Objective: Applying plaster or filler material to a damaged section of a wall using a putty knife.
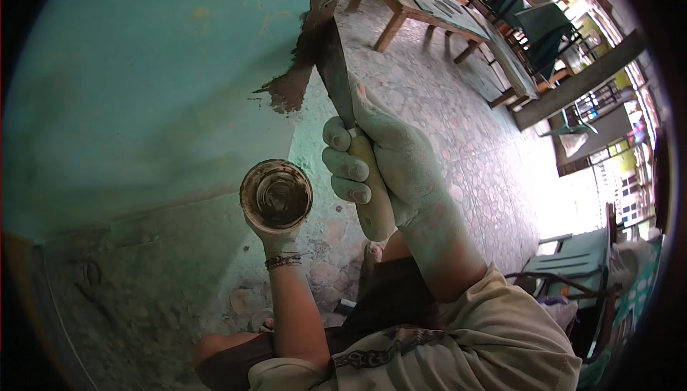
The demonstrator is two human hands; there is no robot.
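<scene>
My right hand, dusted pale, is wrapped round the wooden handle of a putty knife, thumb along the lower part of the blade. The flat metal blade points up and touches a patch of dark brown paste at the edge of the green wall. Lower and to the left, my left hand holds a round tub upright. Its rim and inside are smeared with brown paste. Most of that hand's fingers are hidden beneath the tub.
A low wooden table stands beyond the wall's edge on the patterned stone floor. Chairs and piled furniture fill the far right. A green chair with bags is at the right, near my elbow. A small dark object lies by my legs.
</scene>
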